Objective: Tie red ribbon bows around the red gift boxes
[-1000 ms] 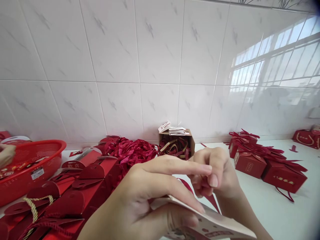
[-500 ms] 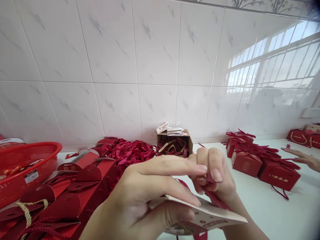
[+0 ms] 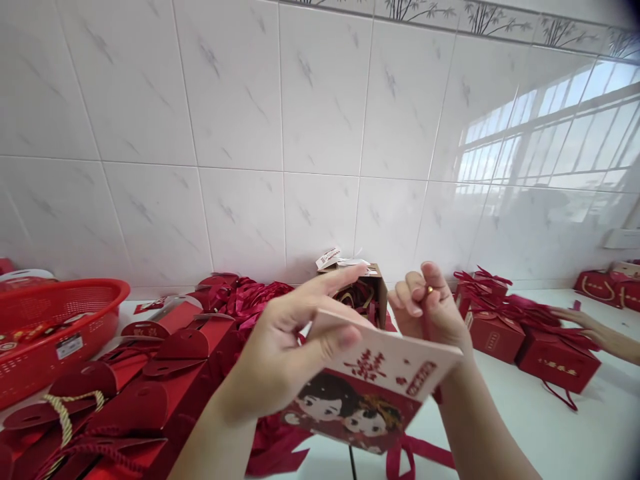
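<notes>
Left hand half closed, thumb on the face, index finger free, gripping a printed card over the counter. Right hand curled beside the card, pinching what looks like a gold bead. Partway, I'd judge — card and bead both in hand, neither set down. Card's picture side faces the person, top edge toward the wall; long axis seems sideways, dipping rightward, but it's tilted. Red ribbon trails below. Left, red boxes without visible bows, seemingly left to do; right, bowed boxes look done — co-worker's hand there.
</notes>
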Available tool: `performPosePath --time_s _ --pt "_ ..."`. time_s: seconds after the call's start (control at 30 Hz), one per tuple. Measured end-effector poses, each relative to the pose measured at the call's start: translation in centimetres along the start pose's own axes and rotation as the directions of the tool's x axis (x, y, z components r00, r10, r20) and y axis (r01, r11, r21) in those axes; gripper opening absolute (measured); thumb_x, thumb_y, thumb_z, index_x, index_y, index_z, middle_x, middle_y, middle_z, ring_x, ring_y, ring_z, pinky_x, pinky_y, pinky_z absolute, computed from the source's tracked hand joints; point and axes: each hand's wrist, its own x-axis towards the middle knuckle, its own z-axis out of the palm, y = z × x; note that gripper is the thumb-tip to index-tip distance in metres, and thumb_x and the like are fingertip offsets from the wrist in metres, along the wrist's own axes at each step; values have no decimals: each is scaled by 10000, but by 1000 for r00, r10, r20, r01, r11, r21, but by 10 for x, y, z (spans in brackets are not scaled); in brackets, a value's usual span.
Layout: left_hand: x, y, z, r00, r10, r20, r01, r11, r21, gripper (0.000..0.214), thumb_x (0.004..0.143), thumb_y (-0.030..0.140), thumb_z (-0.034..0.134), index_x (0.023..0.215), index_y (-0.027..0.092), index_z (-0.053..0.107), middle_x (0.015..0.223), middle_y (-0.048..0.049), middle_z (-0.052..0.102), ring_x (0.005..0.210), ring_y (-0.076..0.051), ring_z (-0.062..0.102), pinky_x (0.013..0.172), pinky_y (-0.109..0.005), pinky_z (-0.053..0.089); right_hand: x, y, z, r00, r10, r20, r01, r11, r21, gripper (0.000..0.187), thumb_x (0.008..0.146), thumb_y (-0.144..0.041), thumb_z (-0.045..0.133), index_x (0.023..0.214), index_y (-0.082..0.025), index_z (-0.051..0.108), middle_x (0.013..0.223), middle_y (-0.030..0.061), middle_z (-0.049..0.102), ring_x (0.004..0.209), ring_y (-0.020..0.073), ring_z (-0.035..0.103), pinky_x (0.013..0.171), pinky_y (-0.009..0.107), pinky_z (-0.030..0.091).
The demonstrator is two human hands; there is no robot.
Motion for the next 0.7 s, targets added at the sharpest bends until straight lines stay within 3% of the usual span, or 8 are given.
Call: performPosePath --time_s 0.07,0.13,0.2,0.27,0.4,0.47,0.57,0.7 --pt "-1 -4 -8 988 -66 -141 64 998 -22 95 812 246 628 804 224 720 922 -67 723 784 -218 694 566 -296 594 3 -10 -9 1000 -20 -11 19 998 -59 219 675 -329 780 868 -342 678 626 -47 543 497 70 446 486 217 406" --pt "-2 -8 -13 953 -89 -290 96 995 11 89 808 262 636 795 215 711 708 -25 701 580 -152 646 462 -236 540 1 -20 -11 999 -44 19 46 992 -120 150 698 -322 762 820 -330 676 628 -37 546 542 91 476 530 246 435" --pt "-2 -9 -13 913 -56 -403 108 988 108 85 795 269 652 804 209 713 637 2 670 540 -125 610 444 -204 507 -3 -27 -5 996 -62 64 74 975 -211 95 731 -301 736 795 -330 672 648 -24 550 605 117 505 585 281 464" --pt "-2 -8 -8 894 8 -448 101 970 219 84 790 264 657 810 210 718 625 17 666 546 -112 603 456 -184 494 -9 -30 6 992 -72 103 104 931 -349 95 746 -262 723 798 -330 683 747 -1 569 714 141 539 654 311 487" --pt "-1 -3 7 907 147 -394 15 925 379 84 792 222 651 846 224 715 714 22 707 605 -112 634 542 -192 517 -17 -23 27 977 -140 161 212 726 -654 137 698 -207 759 771 -316 718 1086 37 552 1091 224 500 817 360 484" --pt "-1 -1 13 922 204 -329 -52 908 415 112 792 185 643 871 230 708 771 21 721 643 -114 652 580 -197 528 -18 -18 33 973 -156 170 231 653 -722 136 707 -204 750 772 -320 724 1175 33 522 1140 242 478 812 369 486" --pt "-2 1 17 930 269 -252 -147 898 415 158 789 137 633 894 236 699 792 28 724 657 -107 659 586 -190 526 -17 -14 34 971 -168 170 238 635 -735 153 731 -188 727 788 -330 723 1201 24 506 1081 228 523 774 371 497" --pt "-4 2 18 920 306 -245 -184 890 417 199 780 118 636 921 247 691 812 33 726 661 -109 664 586 -194 528 -16 -16 31 961 -218 169 271 633 -725 176 731 -170 724 797 -334 726 1150 32 538 1082 233 524 776 376 499"
